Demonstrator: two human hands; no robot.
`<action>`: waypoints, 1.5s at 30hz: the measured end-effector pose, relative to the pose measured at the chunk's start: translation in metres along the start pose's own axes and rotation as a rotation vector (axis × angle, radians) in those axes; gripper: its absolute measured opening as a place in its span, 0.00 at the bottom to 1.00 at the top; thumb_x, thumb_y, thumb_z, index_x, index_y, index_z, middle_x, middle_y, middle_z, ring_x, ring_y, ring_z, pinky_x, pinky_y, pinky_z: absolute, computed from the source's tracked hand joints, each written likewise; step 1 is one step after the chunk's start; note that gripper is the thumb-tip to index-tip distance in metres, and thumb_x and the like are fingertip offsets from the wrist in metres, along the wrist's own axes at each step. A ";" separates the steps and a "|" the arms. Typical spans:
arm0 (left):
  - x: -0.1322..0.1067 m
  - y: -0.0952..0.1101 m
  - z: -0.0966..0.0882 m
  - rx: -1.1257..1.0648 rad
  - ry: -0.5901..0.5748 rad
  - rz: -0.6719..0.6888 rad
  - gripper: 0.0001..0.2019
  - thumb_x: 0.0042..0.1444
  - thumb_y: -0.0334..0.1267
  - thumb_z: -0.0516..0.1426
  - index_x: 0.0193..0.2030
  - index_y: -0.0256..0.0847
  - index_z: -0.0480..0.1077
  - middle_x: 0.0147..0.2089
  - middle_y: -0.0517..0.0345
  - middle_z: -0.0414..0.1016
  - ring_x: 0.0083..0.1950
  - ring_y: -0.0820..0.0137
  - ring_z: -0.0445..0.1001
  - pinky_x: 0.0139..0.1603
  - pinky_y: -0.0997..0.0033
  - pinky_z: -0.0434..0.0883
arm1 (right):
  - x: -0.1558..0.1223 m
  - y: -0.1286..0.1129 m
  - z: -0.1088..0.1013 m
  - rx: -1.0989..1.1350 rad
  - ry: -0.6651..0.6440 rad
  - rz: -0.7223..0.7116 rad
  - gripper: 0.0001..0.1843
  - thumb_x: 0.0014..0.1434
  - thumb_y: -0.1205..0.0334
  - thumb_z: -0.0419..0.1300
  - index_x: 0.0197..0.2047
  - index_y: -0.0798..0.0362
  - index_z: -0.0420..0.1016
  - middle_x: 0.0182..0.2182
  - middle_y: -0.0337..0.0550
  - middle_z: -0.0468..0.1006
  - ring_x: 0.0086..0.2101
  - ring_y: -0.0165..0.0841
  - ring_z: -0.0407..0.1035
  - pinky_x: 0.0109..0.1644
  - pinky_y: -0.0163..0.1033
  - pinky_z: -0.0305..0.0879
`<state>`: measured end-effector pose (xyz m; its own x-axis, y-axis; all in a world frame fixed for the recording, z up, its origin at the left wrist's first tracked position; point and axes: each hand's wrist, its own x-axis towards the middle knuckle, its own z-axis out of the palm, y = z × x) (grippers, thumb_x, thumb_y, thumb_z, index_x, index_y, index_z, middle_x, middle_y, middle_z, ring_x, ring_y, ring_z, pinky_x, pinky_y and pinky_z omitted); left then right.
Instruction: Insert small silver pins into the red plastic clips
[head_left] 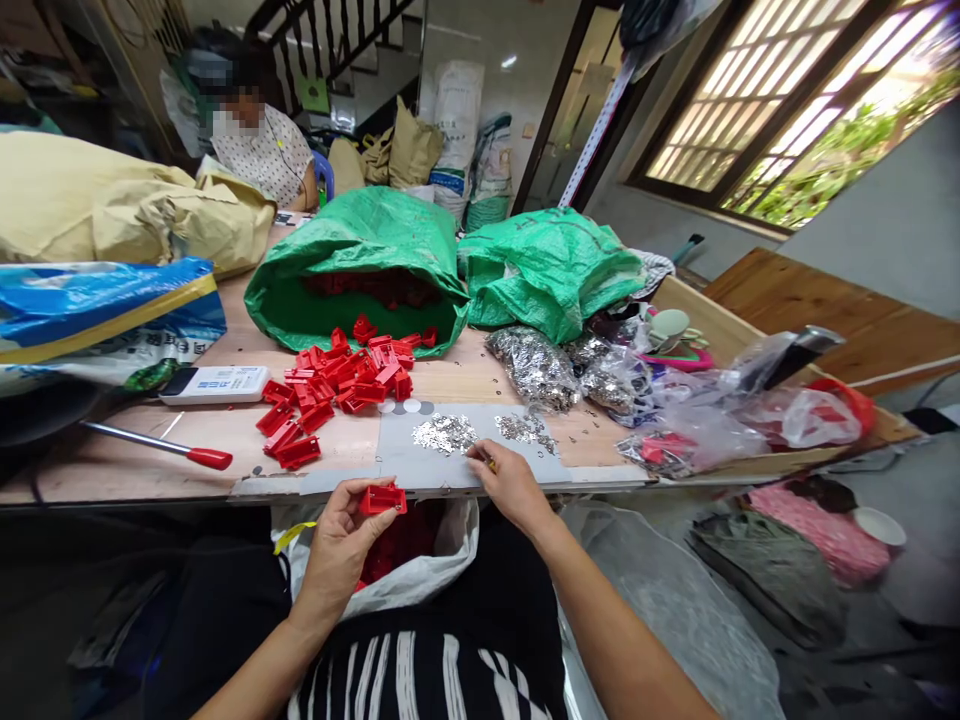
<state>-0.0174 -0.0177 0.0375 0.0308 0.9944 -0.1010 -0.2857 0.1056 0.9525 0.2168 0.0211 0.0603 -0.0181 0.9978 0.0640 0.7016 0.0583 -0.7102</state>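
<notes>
We cannot make out what, if anything, sits in the fingers of the right hand (517,490); a small yellow and dark bit shows there, mostly covered, so whether this hand grips it or only touches it stays undetermined. The inside of the front green sack (367,225) is in deep shade, with red shapes dimly visible; the contents of the white sack (459,562) at the person's lap are partly blocked by the left forearm, and the blue bag (105,295) is cut off by the left edge. We record the left hand (341,535) grasping one red part (384,499) between thumb and fingers, above the white sack and just in front of the surface (450,380). The right hand is at the near edge of a grey mat (397,455), beside a pile of silver pieces (444,434); a second, looser pile (525,430) lies just beyond it. On the surface we note a heap of red parts (337,380) before the front green sack, a second green sack (547,265), clear bags of metal pieces (532,370) and a red-tipped lever (208,458). Behind, we see a seated person (262,150), a staircase railing (330,45) and, at right, a barred window (780,100).
</notes>
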 end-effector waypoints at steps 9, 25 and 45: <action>0.002 -0.004 -0.001 0.024 -0.025 -0.018 0.16 0.48 0.38 0.64 0.44 0.39 0.68 0.45 0.54 0.78 0.43 0.69 0.77 0.47 0.69 0.74 | 0.017 0.010 0.002 -0.331 -0.016 -0.077 0.03 0.58 0.64 0.56 0.36 0.50 0.71 0.35 0.40 0.74 0.36 0.32 0.67 0.38 0.35 0.56; 0.008 0.003 0.003 0.077 0.018 0.047 0.16 0.46 0.37 0.65 0.42 0.39 0.70 0.43 0.54 0.79 0.43 0.68 0.78 0.48 0.68 0.74 | 0.024 0.003 0.007 -0.083 0.033 -0.159 0.05 0.59 0.66 0.52 0.36 0.51 0.69 0.36 0.43 0.74 0.37 0.34 0.67 0.42 0.38 0.60; -0.001 0.005 -0.003 0.556 0.009 0.431 0.15 0.52 0.37 0.61 0.47 0.44 0.70 0.48 0.54 0.78 0.48 0.64 0.77 0.50 0.64 0.73 | -0.013 -0.053 0.055 0.523 -0.142 0.010 0.08 0.55 0.56 0.58 0.31 0.52 0.65 0.25 0.34 0.67 0.24 0.26 0.60 0.29 0.33 0.57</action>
<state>-0.0214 -0.0184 0.0416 0.0162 0.9477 0.3187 0.2618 -0.3116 0.9134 0.1405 0.0071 0.0581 -0.1348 0.9908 -0.0138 0.2550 0.0212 -0.9667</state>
